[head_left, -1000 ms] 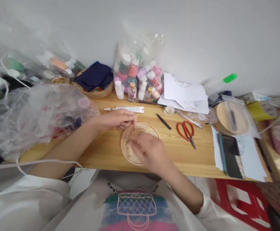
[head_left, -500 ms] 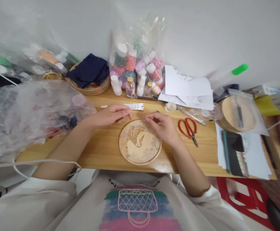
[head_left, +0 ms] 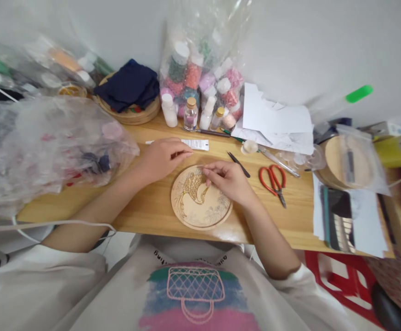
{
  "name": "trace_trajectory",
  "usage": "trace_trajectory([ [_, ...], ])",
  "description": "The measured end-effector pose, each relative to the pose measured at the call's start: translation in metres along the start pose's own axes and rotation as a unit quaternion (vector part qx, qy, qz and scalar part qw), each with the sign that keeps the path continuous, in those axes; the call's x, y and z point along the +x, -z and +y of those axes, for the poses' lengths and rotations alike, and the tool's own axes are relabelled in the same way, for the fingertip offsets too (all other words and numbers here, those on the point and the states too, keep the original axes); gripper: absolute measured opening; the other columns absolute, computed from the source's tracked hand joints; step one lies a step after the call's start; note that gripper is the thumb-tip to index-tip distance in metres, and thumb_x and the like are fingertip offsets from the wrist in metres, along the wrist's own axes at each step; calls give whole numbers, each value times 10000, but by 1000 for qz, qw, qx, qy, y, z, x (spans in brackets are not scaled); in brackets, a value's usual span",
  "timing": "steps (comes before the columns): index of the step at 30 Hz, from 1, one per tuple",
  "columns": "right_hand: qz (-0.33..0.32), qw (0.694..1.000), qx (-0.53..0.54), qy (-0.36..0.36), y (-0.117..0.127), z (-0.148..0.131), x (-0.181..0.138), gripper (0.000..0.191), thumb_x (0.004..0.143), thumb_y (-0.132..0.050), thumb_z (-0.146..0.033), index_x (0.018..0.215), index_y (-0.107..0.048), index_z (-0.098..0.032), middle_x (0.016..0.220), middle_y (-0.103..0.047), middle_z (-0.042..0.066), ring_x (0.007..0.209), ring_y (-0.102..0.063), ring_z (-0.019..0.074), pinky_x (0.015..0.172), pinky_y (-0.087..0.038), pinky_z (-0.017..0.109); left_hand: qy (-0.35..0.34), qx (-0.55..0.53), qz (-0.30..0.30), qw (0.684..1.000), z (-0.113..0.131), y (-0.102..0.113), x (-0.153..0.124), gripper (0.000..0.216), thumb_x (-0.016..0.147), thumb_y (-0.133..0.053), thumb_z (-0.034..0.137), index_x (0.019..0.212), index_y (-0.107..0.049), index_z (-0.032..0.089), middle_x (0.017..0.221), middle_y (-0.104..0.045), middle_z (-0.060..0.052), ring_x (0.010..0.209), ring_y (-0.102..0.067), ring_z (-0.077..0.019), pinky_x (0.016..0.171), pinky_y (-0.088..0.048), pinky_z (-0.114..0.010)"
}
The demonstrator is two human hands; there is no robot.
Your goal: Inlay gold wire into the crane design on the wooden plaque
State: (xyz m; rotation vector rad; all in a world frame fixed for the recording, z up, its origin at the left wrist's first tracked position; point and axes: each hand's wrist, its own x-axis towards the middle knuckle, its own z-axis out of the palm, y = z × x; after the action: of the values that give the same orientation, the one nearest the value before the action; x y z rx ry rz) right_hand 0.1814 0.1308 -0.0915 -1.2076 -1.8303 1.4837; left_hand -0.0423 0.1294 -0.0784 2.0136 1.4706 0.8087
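A round wooden disc [head_left: 200, 216] lies flat on the table before me, bearing a gold-outlined bird with fine drawn lines around it. Over its upper right part is my right hand [head_left: 227, 180], thumb and fingers pinched together; whatever they grip is too small to make out. My left hand [head_left: 171, 156] hovers at the disc's upper left, its fingertips drawn together, with nothing nameable visible between them. Behind that hand lies a white tube [head_left: 196, 144], partly hidden by it. Dark tweezers [head_left: 239, 164] rest just beyond my right hand, and red-handled pliers [head_left: 273, 181] sit further right.
Small bottles [head_left: 190, 114] stand at the back before a clear bag of colourful jars [head_left: 200, 76]. A crumpled plastic bag [head_left: 48, 147] fills the left. White papers [head_left: 276, 124], a wooden round in a plastic bag [head_left: 345, 161] and a phone-like dark object [head_left: 338, 220] lie right.
My right hand has moved slightly left and down over the disc, uncovering the tweezers. My left hand has turned, its fingertips now pointing right. The view has shifted a little.
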Motion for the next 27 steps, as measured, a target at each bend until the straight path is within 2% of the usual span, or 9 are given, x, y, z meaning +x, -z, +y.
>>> trace_trajectory([
  [2, 44, 999, -26, 13, 3, 2, 1, 270, 863, -620, -419, 877, -739, -178, 644, -694, 13, 552, -577, 133, 538, -439, 261, 5, 0, -2, 1000, -4, 1, -1, 286, 904, -528, 427, 833, -751, 263, 927, -780, -31, 810, -664, -221, 820, -500, -345],
  [4, 117, 991, -58, 22, 10, 6, 2, 242, 859, -617, -390, 871, -734, -179, 751, -724, 44, 634, -607, 159, 612, -480, 301, 18, -13, -3, 1000, -9, 2, -2, 287, 889, -537, 435, 827, -753, 258, 933, -786, -35, 807, -671, -225, 792, -501, -340],
  [7, 231, 964, -130, 22, 24, 11, 4, 164, 827, -622, -285, 873, -727, -166, 878, -724, 91, 764, -623, 208, 756, -500, 381, 44, -39, -13, 998, -17, 1, -4, 269, 868, -563, 427, 813, -753, 245, 909, -790, -39, 784, -671, -216, 732, -496, -320],
  [9, 277, 939, -202, 19, 31, 13, 5, 136, 788, -647, -235, 863, -733, -160, 888, -712, 102, 798, -631, 232, 790, -504, 410, 53, -47, -19, 997, -21, 0, -4, 255, 858, -583, 415, 804, -752, 231, 882, -787, -39, 767, -665, -204, 723, -496, -310],
  [11, 284, 924, -256, 6, 35, 14, 5, 153, 769, -667, -219, 883, -746, -156, 870, -703, 99, 779, -640, 239, 769, -513, 412, 58, -56, -20, 997, -24, -1, -4, 250, 853, -596, 405, 811, -751, 213, 878, -783, -42, 772, -663, -193, 755, -505, -307],
  [14, 264, 918, -294, -23, 35, 14, 5, 194, 768, -675, -219, 930, -761, -157, 856, -694, 95, 749, -638, 245, 724, -512, 409, 69, -72, -16, 995, -27, -2, -4, 248, 856, -596, 395, 822, -747, 201, 887, -778, -40, 799, -669, -183, 803, -512, -297],
  [20, 260, 893, -363, -50, 33, 14, 5, 258, 756, -645, -157, 989, -755, -159, 919, -697, 117, 814, -640, 280, 727, -509, 428, 99, -82, -2, 992, -28, -4, -3, 190, 852, -612, 328, 824, -742, 192, 808, -741, -9, 793, -661, -162, 803, -505, -262],
  [24, 245, 886, -388, -59, 33, 14, 4, 201, 797, -610, -170, 950, -740, -176, 951, -700, 126, 843, -637, 294, 741, -514, 447, 102, -65, -3, 993, -27, -4, -3, 193, 867, -601, 317, 846, -746, 192, 837, -745, -12, 818, -663, -168, 862, -509, -290],
  [27, 242, 883, -397, -66, 33, 15, 4, 153, 807, -603, -180, 909, -717, -181, 945, -703, 127, 854, -640, 300, 742, -509, 448, 102, -74, 4, 992, -27, -6, -4, 181, 868, -604, 313, 850, -738, 192, 869, -748, -18, 809, -656, -169, 840, -507, -295],
])
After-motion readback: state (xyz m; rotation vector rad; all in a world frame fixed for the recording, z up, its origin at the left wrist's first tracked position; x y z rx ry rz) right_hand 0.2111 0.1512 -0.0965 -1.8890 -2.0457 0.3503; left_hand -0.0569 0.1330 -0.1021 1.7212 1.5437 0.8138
